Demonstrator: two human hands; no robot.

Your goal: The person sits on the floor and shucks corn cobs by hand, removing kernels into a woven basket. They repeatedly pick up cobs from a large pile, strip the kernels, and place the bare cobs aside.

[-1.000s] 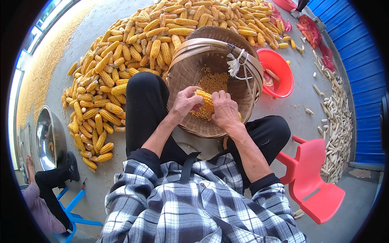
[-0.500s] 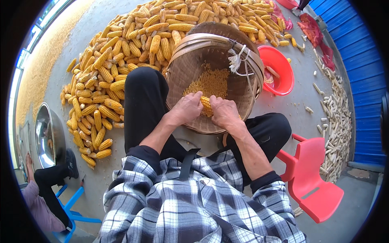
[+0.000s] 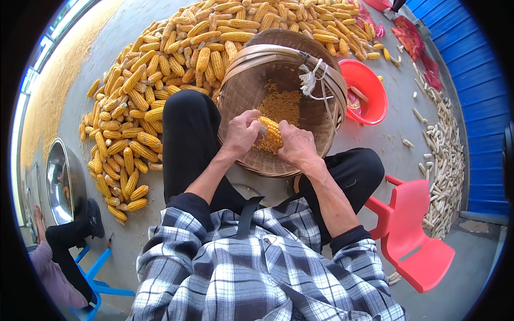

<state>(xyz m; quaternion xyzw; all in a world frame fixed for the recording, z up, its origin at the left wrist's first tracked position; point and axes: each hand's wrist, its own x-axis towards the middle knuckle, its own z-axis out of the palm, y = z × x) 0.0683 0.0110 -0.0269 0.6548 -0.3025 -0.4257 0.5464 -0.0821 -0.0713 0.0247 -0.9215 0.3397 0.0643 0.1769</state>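
Between both hands, over the near part of a woven basket [image 3: 235, 91], is a yellow ear of corn [image 3: 272, 134]. My left hand [image 3: 242, 132] closes around its left end, where some pale husk or silk shows. On the other side my right hand [image 3: 296, 144] grips the ear, thumb toward its top. Loose corn kernels [image 3: 282, 107] lie in the bottom of the basket, beyond my hands. The basket stands between my knees, with a pale band handle and a white cord tied on its right side.
A big pile of corn ears [image 3: 128, 123] spreads left and behind the basket. Right of it sits a red basin [image 3: 375, 85]. Bare cobs [image 3: 444, 166] line the blue wall. A red chair [image 3: 409, 224] stands near right; a metal bowl [image 3: 75, 182] and a seated person [image 3: 64, 241] are left.
The ear has turned between my hands and shows more of its kernels. My left hand has shifted slightly left and up, away from the right one.
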